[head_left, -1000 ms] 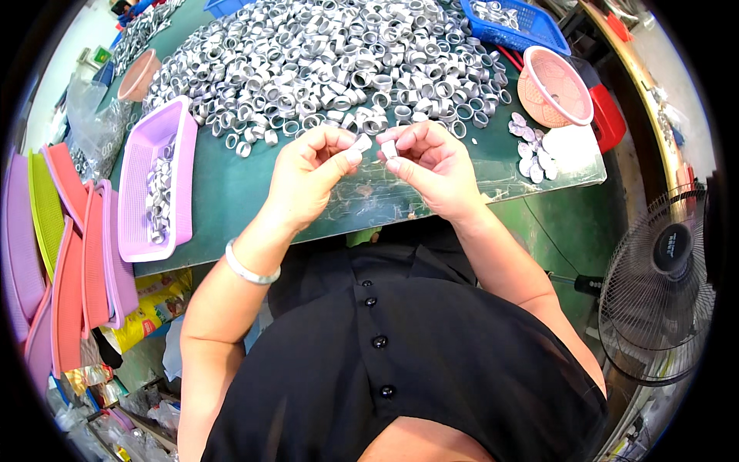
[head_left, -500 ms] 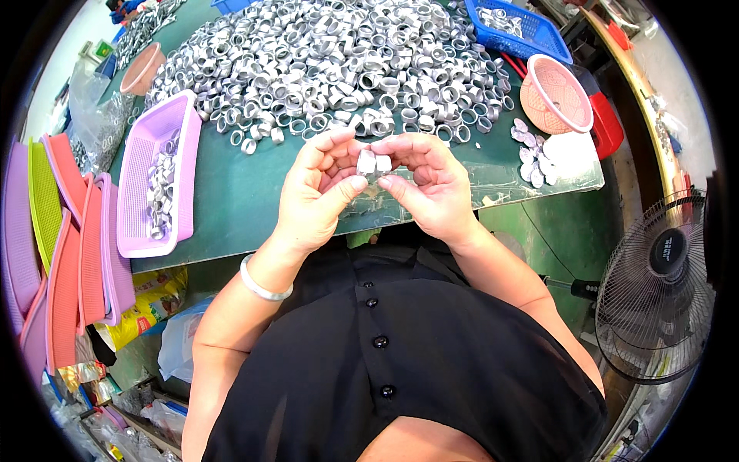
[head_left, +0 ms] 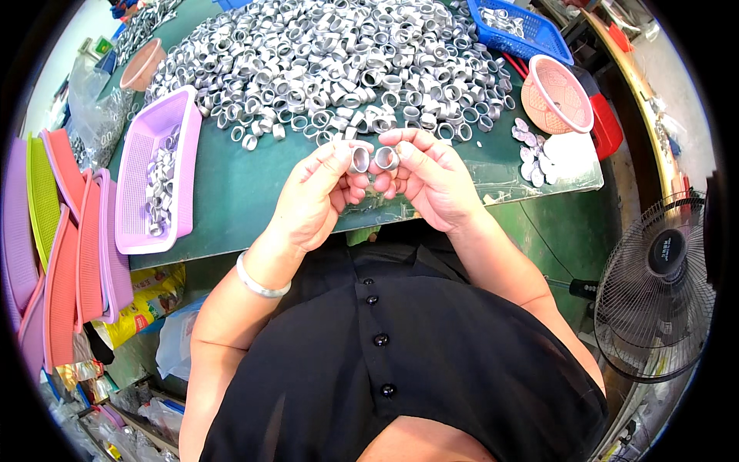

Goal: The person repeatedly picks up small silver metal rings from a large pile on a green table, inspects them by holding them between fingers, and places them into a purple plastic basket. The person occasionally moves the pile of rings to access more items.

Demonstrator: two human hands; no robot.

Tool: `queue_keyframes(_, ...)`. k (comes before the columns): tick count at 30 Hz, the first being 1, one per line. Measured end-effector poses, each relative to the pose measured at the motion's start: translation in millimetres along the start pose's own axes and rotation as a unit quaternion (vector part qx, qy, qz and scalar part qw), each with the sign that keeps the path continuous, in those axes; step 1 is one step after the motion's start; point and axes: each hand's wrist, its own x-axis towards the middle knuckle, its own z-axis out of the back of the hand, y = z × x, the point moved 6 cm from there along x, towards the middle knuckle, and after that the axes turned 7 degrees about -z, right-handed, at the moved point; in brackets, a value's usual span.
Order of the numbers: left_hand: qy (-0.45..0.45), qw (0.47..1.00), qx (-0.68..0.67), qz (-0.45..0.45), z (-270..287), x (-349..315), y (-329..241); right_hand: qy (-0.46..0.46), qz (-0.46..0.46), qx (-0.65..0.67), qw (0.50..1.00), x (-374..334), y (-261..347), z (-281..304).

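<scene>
Just over the near edge of the green table, my left hand (head_left: 312, 192) pinches a silver metal ring (head_left: 359, 159) between thumb and fingers. Close beside it, my right hand (head_left: 431, 181) grips a second metal ring (head_left: 386, 159) in the same way. Both rings have their round openings turned up toward me, a small gap between them. Beyond my hands spreads a big heap of similar metal rings (head_left: 323, 69). To the left stands a lilac plastic basket (head_left: 187, 185) with a smaller lot of rings (head_left: 162, 181) in it.
Round discs (head_left: 531, 154) lie by a pink woven basket (head_left: 550, 96) at the right. A blue basket (head_left: 531, 46) stands behind it. Stacked coloured baskets (head_left: 65, 254) lean at the far left. A black fan (head_left: 662, 292) stands at the lower right.
Both hands have turned the rings, which showed their outer sides before and now show their openings. My thumbs have come up to the rings' upper part.
</scene>
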Motion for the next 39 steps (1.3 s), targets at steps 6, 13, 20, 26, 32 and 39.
queue_keyframes(6,0.012,0.995,-0.086,0.050,7.1,-2.0,8.6,0.001,0.002,-0.031,1.000,0.5,-1.4,0.7)
queue_keyframes(13,-0.047,0.973,-0.178,0.137,8.8,-18.2,22.1,-0.011,0.089,-0.377,0.922,-2.5,2.5,-21.4)
queue_keyframes(20,-0.119,0.983,0.137,0.037,44.5,-0.5,4.9,-0.051,0.260,-0.734,0.625,29.4,15.3,-31.9)
queue_keyframes(26,0.055,0.664,0.702,-0.250,19.1,22.0,-27.2,-0.059,0.179,-0.816,0.547,47.1,4.4,-30.0)
queue_keyframes(32,0.086,0.571,0.787,-0.215,14.9,36.7,-26.6,-0.089,0.154,-0.805,0.566,46.7,4.0,-18.3)
queue_keyframes(39,0.053,0.826,0.541,-0.149,35.2,37.0,-24.8,-0.092,0.128,-0.588,0.793,40.5,5.5,-1.7)
